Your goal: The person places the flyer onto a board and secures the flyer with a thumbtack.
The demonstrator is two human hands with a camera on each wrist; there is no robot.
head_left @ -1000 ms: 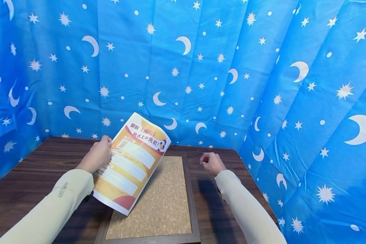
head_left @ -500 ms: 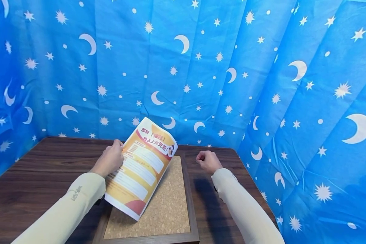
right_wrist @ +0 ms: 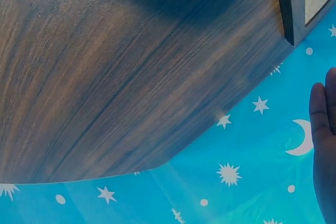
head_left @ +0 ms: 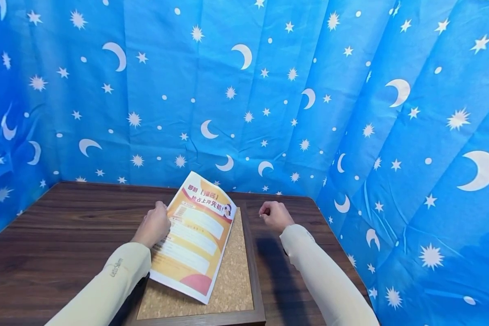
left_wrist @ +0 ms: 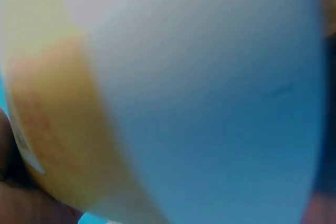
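My left hand [head_left: 152,225] pinches the left edge of a printed paper flyer [head_left: 189,242], yellow and white with red lettering along its top. The flyer tilts over a cork board [head_left: 233,276] in a dark wooden frame and covers its upper left part. In the left wrist view the flyer [left_wrist: 199,98] fills most of the picture, blurred, with part of the hand at the lower left. To the right of the frame, my right hand [head_left: 278,216] hovers above the table with curled fingers. A tiny pale thing [head_left: 261,216] shows at its fingertips, too small to identify.
The dark wood-grain table [head_left: 77,226] carries the board near its front. A blue curtain [head_left: 167,81] with white moons and stars hangs behind the table and along both sides. The frame's corner [right_wrist: 294,38] shows at the upper right in the right wrist view.
My left hand has moved right and down with the flyer, which now covers more of the cork board. My right hand has shifted only slightly to the left.
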